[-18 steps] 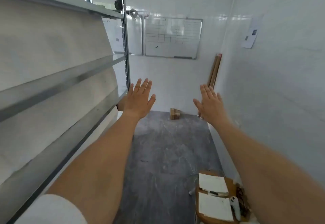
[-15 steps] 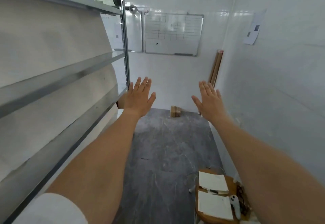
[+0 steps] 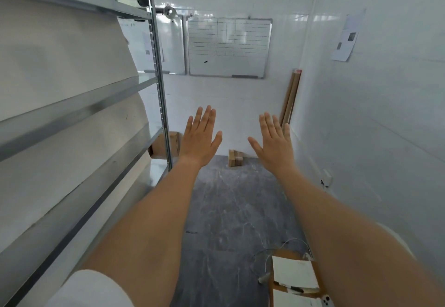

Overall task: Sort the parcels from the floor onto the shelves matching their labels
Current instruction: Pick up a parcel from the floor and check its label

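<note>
Both arms stretch forward at chest height. My left hand (image 3: 201, 138) is flat with fingers spread and holds nothing. My right hand (image 3: 273, 139) is the same, palm away from me, empty. Far ahead on the grey floor, against the back wall, lies a small brown parcel (image 3: 234, 158), seen between the two hands. A larger cardboard box (image 3: 166, 146) stands on the floor behind the shelf post, partly hidden by my left hand. The metal shelving unit (image 3: 79, 111) runs along my left side; no labels are readable on it.
Two whiteboards (image 3: 228, 46) hang on the back wall. Brown tubes (image 3: 291, 97) lean in the right corner. A round wooden stool (image 3: 292, 280) with white papers, a pen and a phone stands at lower right, with a cable beside it. White wall close on the right.
The view has swung slightly right and tilted down, and both hands have drawn closer together in front of me. They stay spread and empty.
</note>
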